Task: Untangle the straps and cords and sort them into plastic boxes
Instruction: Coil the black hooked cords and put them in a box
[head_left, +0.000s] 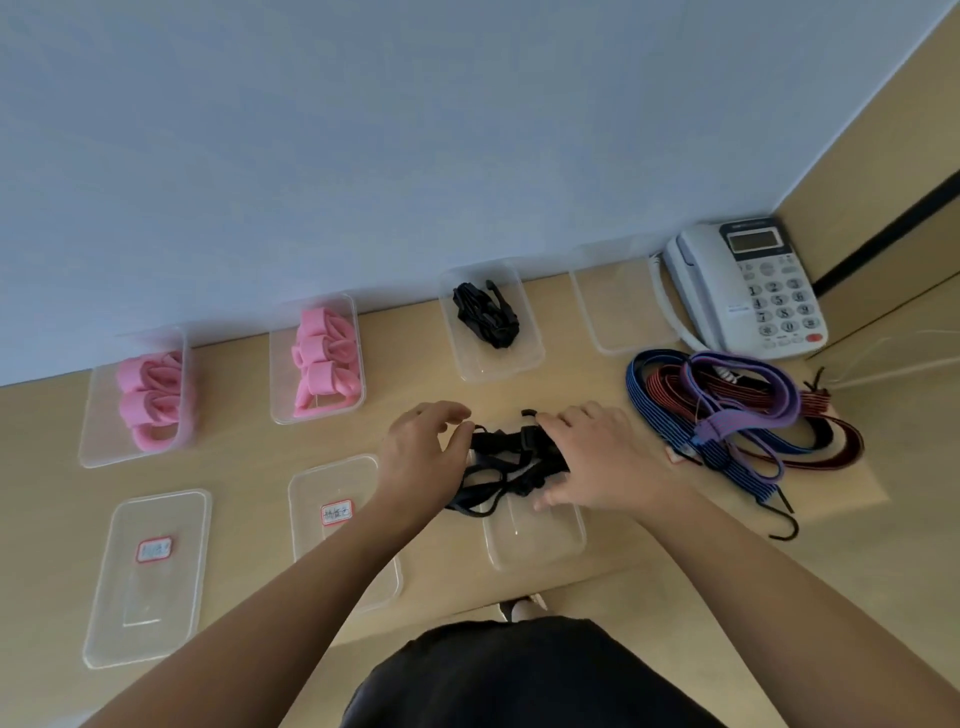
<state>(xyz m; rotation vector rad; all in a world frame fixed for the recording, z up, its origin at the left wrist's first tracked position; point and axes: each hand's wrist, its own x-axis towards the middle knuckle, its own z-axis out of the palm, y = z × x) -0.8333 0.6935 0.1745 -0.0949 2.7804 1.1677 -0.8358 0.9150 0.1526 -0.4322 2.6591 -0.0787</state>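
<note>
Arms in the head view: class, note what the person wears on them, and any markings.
The left arm and right arm are both bare along all that shows: no sleeves, watch, bracelet or markings visible. A black garment covers the body at the bottom edge.

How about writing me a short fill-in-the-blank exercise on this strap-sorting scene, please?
1. The left hand and right hand hold a tangled strap bundle coloured ____.
2. The rolled straps in the back-left box are ____.
3. The coloured cord pile lies on the person's ____ side.
Missing words: black; pink; right.
</note>
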